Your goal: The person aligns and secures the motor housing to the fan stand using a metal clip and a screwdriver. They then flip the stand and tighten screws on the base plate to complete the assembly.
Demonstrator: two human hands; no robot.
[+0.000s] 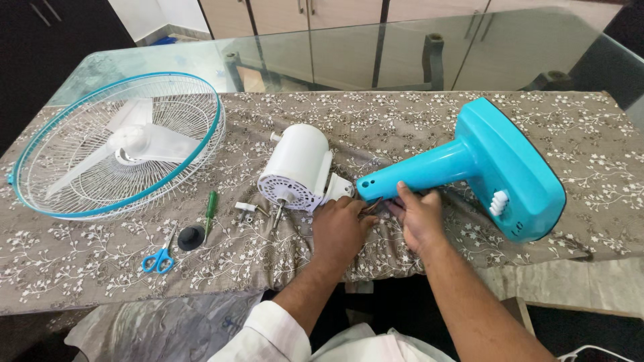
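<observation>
Glass table [100, 64] under a flowered cloth [376, 114] is carrying a table fan taken apart. Farthest left, the white wire guard [114, 144] with its blue rim is lying flat, the pale blades [134, 144] resting inside it. At the right the blue fan base [510, 174] is lying on its side, its hollow stem [416, 173] pointing toward the white motor housing [298, 167], which is sitting just beside the stem's open end.

Both hands are working at that joint, so the step in hand looks like handling the wiring between stem and motor. The right hand [419, 218] is curling around the underside of the stem, steadying it. The left hand [339, 224] is pinching thin dark wires [371, 208] at the stem's mouth. The next move seems to call for a fine, gentle pull or feed of those wires while the stem is being kept from rolling.

Smaller pieces are lying near the motor: a green-handled screwdriver [210, 208], blue scissors [159, 258], a black round cap [191, 236], a small white fitting [245, 208].
</observation>
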